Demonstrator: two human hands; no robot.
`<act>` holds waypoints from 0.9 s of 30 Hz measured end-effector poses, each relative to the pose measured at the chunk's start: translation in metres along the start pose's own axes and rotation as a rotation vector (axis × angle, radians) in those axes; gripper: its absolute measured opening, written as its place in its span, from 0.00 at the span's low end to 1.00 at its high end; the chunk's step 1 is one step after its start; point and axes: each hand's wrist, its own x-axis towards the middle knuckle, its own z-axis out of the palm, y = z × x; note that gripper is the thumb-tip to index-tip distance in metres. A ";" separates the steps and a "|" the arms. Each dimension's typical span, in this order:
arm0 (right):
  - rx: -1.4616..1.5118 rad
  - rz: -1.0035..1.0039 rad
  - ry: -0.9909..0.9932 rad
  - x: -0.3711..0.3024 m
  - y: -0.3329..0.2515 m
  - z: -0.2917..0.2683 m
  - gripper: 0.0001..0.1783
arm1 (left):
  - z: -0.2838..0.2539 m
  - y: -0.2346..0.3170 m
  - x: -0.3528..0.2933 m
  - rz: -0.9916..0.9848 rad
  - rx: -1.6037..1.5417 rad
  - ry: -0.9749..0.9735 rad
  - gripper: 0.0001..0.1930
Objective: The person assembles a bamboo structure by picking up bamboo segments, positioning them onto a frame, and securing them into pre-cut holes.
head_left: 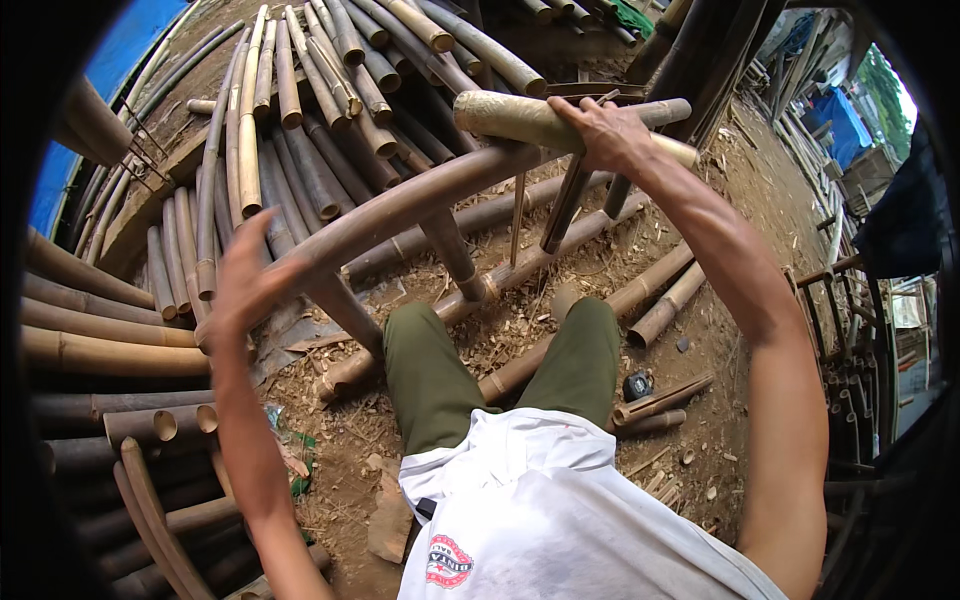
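Observation:
Across my lap level stands a ladder-like bamboo frame, with a thick brown upper rail (pixel 400 212), a lower rail (pixel 530 262) on the ground and short bamboo rungs (pixel 452 250) between them. My right hand (pixel 612 138) is closed over a short, pale bamboo piece (pixel 510 116), which lies crosswise over the far right part of the upper rail. Near the left end of that rail is my left hand (pixel 248 285), slightly blurred, its thumb and a finger spread apart. Whether its palm touches the rail I cannot tell.
Stacked bamboo poles (pixel 330 90) fill the back left, and more poles (pixel 110 335) lie along the left side. A black tape measure (pixel 637 386) and split bamboo pieces (pixel 665 398) lie right of my knees. Wood chips cover the dirt ground (pixel 720 350).

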 end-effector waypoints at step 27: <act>0.333 0.090 0.457 -0.012 -0.002 0.018 0.55 | 0.134 0.069 0.120 0.004 0.451 -0.079 0.40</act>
